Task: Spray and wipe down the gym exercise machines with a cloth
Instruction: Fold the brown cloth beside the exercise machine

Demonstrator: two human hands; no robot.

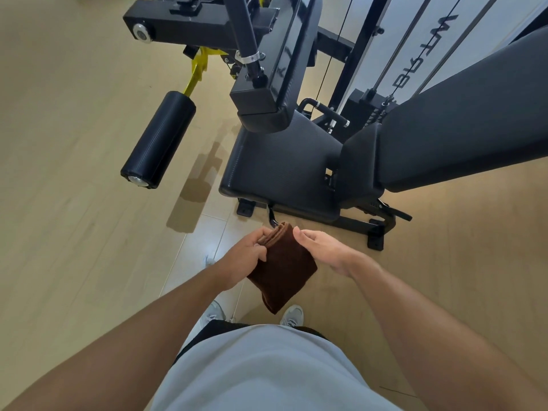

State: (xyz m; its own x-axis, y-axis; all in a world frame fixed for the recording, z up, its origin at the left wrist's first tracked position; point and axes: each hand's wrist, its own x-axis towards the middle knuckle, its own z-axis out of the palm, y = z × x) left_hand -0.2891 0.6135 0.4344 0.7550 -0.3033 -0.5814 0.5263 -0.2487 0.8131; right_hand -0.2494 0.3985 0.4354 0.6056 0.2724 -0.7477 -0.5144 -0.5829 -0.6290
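Two hands | left hand (pixel 248 253) fingers pinching cloth (pixel 283 269) | right hand (pixel 321 247) fingers spread | seat (pixel 278 170) ahead

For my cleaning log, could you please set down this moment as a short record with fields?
setting: gym, pale wooden floor
machine: black padded seat with long black padded backrest
leg pad: black cylindrical foam roller on a yellow metal arm
cloth: folded dark brown towel, held in the air in front of the seat
left hand: grips the towel's upper edge
right hand: open beside the towel, holds nothing
spray bottle: none in view
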